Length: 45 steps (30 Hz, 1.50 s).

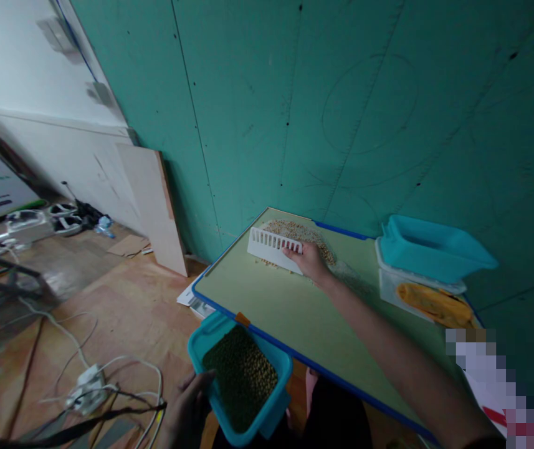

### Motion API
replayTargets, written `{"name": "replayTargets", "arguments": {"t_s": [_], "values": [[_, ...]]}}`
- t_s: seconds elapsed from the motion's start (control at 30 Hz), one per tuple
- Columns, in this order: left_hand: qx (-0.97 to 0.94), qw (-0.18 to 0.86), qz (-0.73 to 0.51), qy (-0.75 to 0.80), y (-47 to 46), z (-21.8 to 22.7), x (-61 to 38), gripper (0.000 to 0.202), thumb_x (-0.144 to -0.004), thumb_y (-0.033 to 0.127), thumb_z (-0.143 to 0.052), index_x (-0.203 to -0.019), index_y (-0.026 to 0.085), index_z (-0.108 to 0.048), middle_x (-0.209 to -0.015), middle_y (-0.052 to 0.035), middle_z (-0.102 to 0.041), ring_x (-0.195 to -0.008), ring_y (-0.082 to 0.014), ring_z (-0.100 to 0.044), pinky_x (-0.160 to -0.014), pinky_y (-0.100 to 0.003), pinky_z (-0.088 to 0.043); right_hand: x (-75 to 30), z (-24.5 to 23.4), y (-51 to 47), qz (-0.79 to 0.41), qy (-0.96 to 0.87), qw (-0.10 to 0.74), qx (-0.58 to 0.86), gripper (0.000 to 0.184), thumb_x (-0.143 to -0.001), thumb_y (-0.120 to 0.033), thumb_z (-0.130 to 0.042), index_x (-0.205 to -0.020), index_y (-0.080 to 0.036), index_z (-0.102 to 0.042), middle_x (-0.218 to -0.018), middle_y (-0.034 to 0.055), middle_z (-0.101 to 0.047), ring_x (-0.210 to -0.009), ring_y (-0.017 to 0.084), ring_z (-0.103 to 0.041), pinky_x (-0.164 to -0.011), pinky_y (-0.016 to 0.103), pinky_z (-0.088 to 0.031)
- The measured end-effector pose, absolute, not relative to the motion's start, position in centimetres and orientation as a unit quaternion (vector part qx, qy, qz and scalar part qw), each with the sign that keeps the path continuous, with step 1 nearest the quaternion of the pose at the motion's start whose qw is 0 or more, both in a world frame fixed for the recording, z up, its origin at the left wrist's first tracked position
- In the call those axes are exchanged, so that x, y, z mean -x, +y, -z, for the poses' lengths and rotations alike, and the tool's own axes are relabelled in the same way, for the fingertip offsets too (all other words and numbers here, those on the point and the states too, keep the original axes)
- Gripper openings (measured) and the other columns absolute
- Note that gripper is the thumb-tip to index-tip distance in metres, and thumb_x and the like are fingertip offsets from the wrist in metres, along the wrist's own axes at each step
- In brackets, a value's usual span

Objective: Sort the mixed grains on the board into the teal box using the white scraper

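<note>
My right hand (pixel 312 265) grips the end of a white slotted plastic strip (pixel 271 252), which stands on edge on the pale green tabletop (pixel 267 296). Behind the strip spreads a heap of pale grains and brown beans (pixel 306 232), with a few bits in front of it. Below the table's front edge, my left hand (pixel 189 399) holds the left side of a turquoise bin (pixel 196 349), its thumb over the rim. Inside lie small dark green beans (pixel 233 355) and larger tan beans (pixel 258 371). Part of the left hand's fingers is hidden.
At the table's right end, a turquoise tray (pixel 435 249) sits on a white-lidded container (pixel 390 280) beside an orange cloth (pixel 435 302). A green wall (pixel 257 125) backs the table. A power strip (pixel 86 386) with cables lies on the floor at left; a board (pixel 152 206) leans nearby.
</note>
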State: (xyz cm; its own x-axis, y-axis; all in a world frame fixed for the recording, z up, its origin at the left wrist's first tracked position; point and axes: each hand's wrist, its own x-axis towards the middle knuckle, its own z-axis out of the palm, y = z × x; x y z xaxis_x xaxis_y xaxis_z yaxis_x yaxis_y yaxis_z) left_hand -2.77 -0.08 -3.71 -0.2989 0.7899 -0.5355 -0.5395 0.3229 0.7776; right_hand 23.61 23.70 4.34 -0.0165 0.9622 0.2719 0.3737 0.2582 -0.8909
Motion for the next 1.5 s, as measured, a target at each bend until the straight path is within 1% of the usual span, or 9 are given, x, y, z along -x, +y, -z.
{"name": "replayTargets", "arguments": {"t_s": [0.17,0.37,0.5,0.63,0.8,1.0,1.17,1.27,1.5], "values": [[-0.112,0.585,-0.563,0.573,-0.1,4.1,3.0,0.027,-0.049,0.035,-0.096,-0.058,0.020,-0.075,-0.048,0.0012,-0.066,-0.043,-0.0116,-0.056,-0.046,-0.021,-0.046,-23.3,-4.6,23.4,-0.372,-0.633,0.460,0.498,0.023,-0.077,-0.037,-0.078,-0.085,-0.016,-0.080,-0.080,0.0045,-0.079,-0.070,0.019,-0.070,-0.067,0.029,-0.055],[-0.108,0.584,-0.557,0.580,0.0,4.8,3.2,0.030,-0.047,0.035,-0.097,-0.055,0.019,-0.073,-0.045,0.0027,-0.062,-0.042,-0.0103,-0.054,-0.044,-0.020,-0.044,-23.1,-4.9,23.0,-0.421,-0.622,0.461,0.472,0.035,-0.073,-0.048,-0.081,-0.086,-0.016,-0.080,-0.081,0.0048,-0.079,-0.074,0.020,-0.071,-0.069,0.031,-0.056],[-0.111,0.585,-0.566,0.570,0.1,5.3,3.3,0.034,-0.047,0.041,-0.097,-0.056,0.018,-0.074,-0.046,0.0023,-0.060,-0.041,-0.0102,-0.052,-0.045,-0.021,-0.044,-23.0,-4.9,22.7,-0.441,-0.615,0.450,0.475,0.035,-0.069,-0.048,-0.083,-0.082,-0.015,-0.079,-0.076,0.0040,-0.077,-0.070,0.020,-0.069,-0.067,0.030,-0.054],[-0.107,0.582,-0.563,0.578,0.0,5.1,3.3,0.033,-0.047,0.038,-0.097,-0.056,0.018,-0.073,-0.045,0.0036,-0.056,-0.042,-0.0097,-0.050,-0.044,-0.021,-0.041,-22.9,-5.1,22.2,-0.468,-0.609,0.435,0.470,0.036,-0.069,-0.048,-0.083,-0.082,-0.015,-0.079,-0.073,0.0032,-0.075,-0.066,0.018,-0.066,-0.063,0.028,-0.051],[-0.121,0.591,-0.558,0.570,-0.2,4.7,3.3,0.029,-0.054,0.039,-0.092,-0.054,0.019,-0.071,-0.047,0.0030,-0.055,-0.044,-0.0099,-0.048,-0.047,-0.021,-0.043,-22.7,-5.3,21.3,-0.471,-0.608,0.443,0.461,0.037,-0.066,-0.049,-0.085,-0.081,-0.016,-0.079,-0.073,0.0031,-0.075,-0.066,0.017,-0.063,-0.064,0.028,-0.049],[-0.134,0.597,-0.561,0.557,-0.3,3.9,3.1,0.024,-0.056,0.037,-0.092,-0.063,0.018,-0.078,-0.056,-0.0002,-0.065,-0.050,-0.0127,-0.055,-0.053,-0.024,-0.049,-22.7,-5.3,20.1,-0.496,-0.601,0.431,0.454,0.044,-0.066,-0.054,-0.085,-0.086,-0.015,-0.080,-0.076,0.0050,-0.076,-0.068,0.019,-0.065,-0.062,0.028,-0.048],[-0.136,0.580,-0.568,0.568,-0.6,2.6,2.5,0.024,-0.054,0.036,-0.091,-0.063,0.018,-0.077,-0.056,0.0002,-0.066,-0.052,-0.0128,-0.055,-0.054,-0.023,-0.049,-23.2,-5.3,19.4,-0.475,-0.616,0.432,0.456,0.044,-0.067,-0.056,-0.083,-0.081,-0.015,-0.078,-0.072,0.0039,-0.073,-0.066,0.018,-0.063,-0.062,0.029,-0.048],[-0.149,0.575,-0.568,0.570,-0.7,1.8,2.1,0.023,-0.055,0.034,-0.089,-0.058,0.018,-0.074,-0.052,0.0017,-0.063,-0.049,-0.0123,-0.054,-0.052,-0.022,-0.046,-23.9,-5.5,18.4,-0.442,-0.631,0.430,0.470,0.044,-0.071,-0.057,-0.080,-0.083,-0.015,-0.079,-0.071,0.0032,-0.073,-0.064,0.018,-0.062,-0.061,0.029,-0.049],[-0.159,0.583,-0.560,0.567,-1.0,1.9,2.1,0.024,-0.058,0.037,-0.088,-0.063,0.017,-0.077,-0.057,-0.0013,-0.067,-0.056,-0.0154,-0.059,-0.056,-0.024,-0.049,-26.5,-5.6,13.3,-0.329,-0.633,0.450,0.537,0.037,-0.082,-0.054,-0.073,-0.086,-0.017,-0.080,-0.080,0.0064,-0.079,-0.074,0.025,-0.072,-0.068,0.033,-0.056]]}}
